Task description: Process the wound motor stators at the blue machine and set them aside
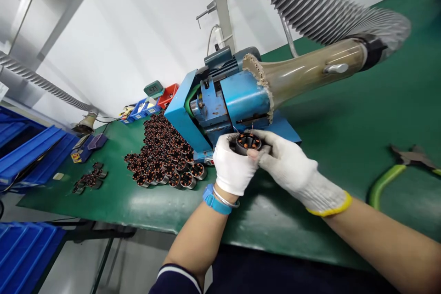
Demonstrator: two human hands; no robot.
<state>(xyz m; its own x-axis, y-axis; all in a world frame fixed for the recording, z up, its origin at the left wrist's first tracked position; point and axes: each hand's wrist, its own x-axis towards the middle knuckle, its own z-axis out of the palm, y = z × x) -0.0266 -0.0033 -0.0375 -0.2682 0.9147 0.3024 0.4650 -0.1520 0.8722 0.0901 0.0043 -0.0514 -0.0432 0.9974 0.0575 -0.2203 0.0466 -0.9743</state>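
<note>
Copper-wound stator (247,143) is held over green tabletop (344,142), white wall (138,32) beyond.

Green display (153,88) near the wall: digits, apparently 4 27. Pale labels (138,116) on blue bins (139,109) beside it, yellow label (76,157) on dark box (83,150), left: illegible.

they've got a white left glove (232,170), yellow-trimmed white right glove (296,165), chunky blue wristband (220,206), silvery bangle (224,200) and a white-striped navy sleeve (174,282).
</note>
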